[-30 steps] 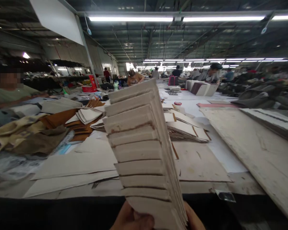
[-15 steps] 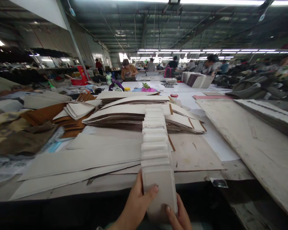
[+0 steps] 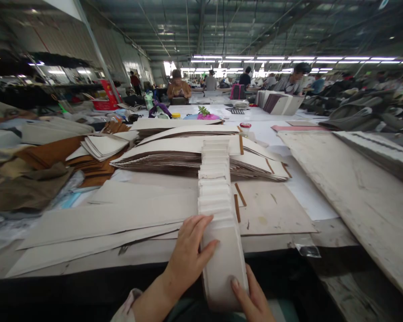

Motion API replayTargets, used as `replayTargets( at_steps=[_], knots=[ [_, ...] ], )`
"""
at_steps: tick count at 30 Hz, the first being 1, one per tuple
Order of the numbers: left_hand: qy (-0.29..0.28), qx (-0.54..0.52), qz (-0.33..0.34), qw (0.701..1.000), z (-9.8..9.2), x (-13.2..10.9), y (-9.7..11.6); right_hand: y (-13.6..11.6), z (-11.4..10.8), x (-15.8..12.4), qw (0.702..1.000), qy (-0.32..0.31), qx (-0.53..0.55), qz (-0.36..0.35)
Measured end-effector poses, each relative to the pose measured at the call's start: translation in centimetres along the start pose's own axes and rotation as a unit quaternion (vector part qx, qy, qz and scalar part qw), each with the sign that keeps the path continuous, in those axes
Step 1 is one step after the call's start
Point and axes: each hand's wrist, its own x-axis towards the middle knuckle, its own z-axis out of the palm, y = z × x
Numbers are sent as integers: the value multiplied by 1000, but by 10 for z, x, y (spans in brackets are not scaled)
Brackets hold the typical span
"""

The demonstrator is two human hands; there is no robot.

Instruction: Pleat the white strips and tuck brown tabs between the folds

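A fanned row of pale, narrow fabric-like panels (image 3: 216,197) overlaps like steps, running from the nearest panel (image 3: 221,264) up over a stack of long strips. At the near end, my right hand (image 3: 253,295) grips the panels by their right edge, thumb on top; its other fingers are partly hidden underneath. My left hand (image 3: 191,250) lies over the left side, fingers stretched across the overlapped edges and thumb apart on the nearest panel. Behind the row, long cream strips (image 3: 174,145) with brown edges are stacked. Two small brown strips (image 3: 237,208) lie just right of the row.
Long pale pieces (image 3: 114,223) lie left on the table. Brown pieces (image 3: 97,172) and crumpled cloth (image 3: 30,188) are farther left. A large pale board (image 3: 349,188) slants along the right. A red-lidded jar (image 3: 245,127) stands behind the stack. Other people work farther back.
My left hand has moved from gripping the nearest panel's left edge up onto the overlapped edges, fingers now on top. My right hand keeps its grip. The view has tilted slightly downward.
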Motion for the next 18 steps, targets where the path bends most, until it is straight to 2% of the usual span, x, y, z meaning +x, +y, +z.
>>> replayTargets(
  at_steps=[3, 6, 8, 13, 18],
  knots=[
    [-6, -2, -23, 1000, -1, 1, -1, -6, -23, 7, 997, -7, -43, -62],
    [-10, 7, -28, 1000, -4, 2, 1, -24, -46, 18, 983, 58, -129, -118],
    [-13, 14, -25, 1000, -6, 4, 3, -40, -53, 27, 970, 63, -172, -158],
    [-18, -3, -31, 999, -8, 8, 3, -70, -42, 46, 948, 19, -227, -221],
    [-25, -23, -40, 999, -10, 8, 3, -68, -33, 47, 917, 53, -272, -286]
  ],
)
